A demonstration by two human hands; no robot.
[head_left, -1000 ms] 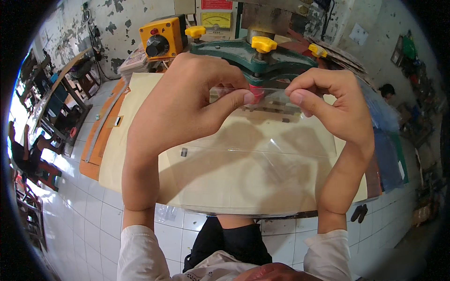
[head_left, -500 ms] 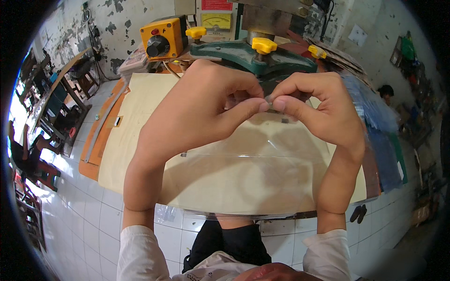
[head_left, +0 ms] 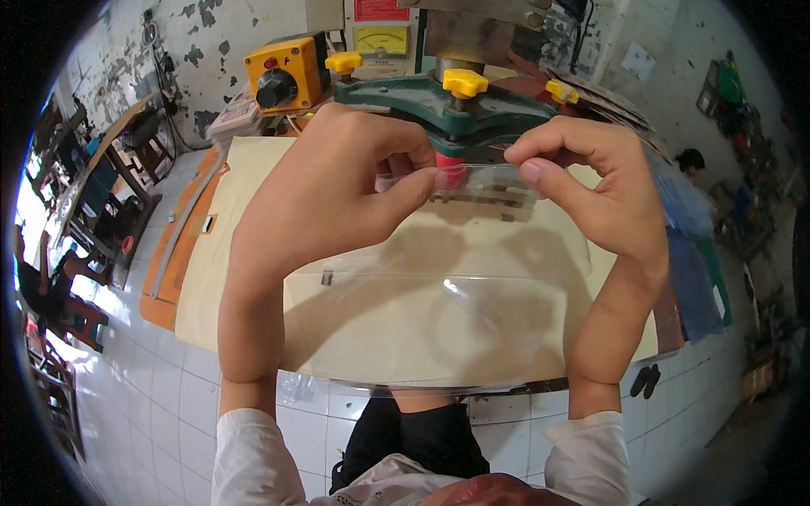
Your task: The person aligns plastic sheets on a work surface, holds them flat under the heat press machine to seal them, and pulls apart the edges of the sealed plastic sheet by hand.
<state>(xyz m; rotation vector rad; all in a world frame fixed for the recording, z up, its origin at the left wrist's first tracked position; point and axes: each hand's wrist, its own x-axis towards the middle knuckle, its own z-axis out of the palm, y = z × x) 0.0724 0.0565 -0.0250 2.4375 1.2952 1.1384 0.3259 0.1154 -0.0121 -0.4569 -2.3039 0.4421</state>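
Note:
A clear plastic sheet (head_left: 494, 179) stretches between my hands, its upper edge in front of the green press arm. My left hand (head_left: 333, 190) pinches that edge between thumb and fingers on the left side. On the right, my right hand (head_left: 595, 185) pinches it with thumb and forefinger. The film lies over the cream board (head_left: 253, 164) toward me, with a crease across it and glare on it. A red cylindrical part (head_left: 450, 173) under the press arm shows between my hands, partly behind the film.
Behind my hands stands the green press arm (head_left: 384, 93) with yellow knobs (head_left: 465, 83). A yellow control box (head_left: 287, 72) with a black dial is at its left, near a yellow-faced meter (head_left: 380, 42). Bluish plastic sheets (head_left: 696, 278) are piled at the right. A metal strip (head_left: 181, 236) lies at left.
My hands have moved apart from nearly touching, the left one leftward and the right slightly rightward. The film's edge now spans the gap, and the red part has come into sight.

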